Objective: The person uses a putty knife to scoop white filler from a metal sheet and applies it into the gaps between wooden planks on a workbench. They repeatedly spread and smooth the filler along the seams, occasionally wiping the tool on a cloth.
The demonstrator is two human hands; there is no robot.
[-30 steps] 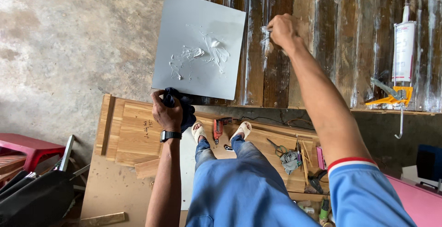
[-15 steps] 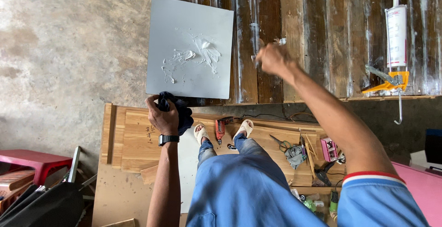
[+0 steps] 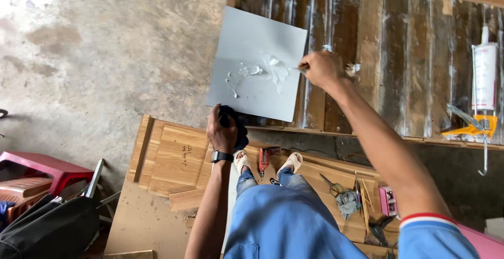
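Left hand (image 3: 221, 131) grips dark cloth (image 3: 234, 128) and near edge of grey square panel (image 3: 247, 44). Right hand (image 3: 321, 68) closed on thin stick, tip at white paste (image 3: 273, 68). White sealant tube (image 3: 484, 78) in orange gun (image 3: 471, 124) far right.

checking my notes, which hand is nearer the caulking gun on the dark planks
Right. The right hand is over the dark planks, by the grey panel's right edge, well left of the caulking gun. The left hand grips the panel's bottom edge with a dark cloth, farther away.
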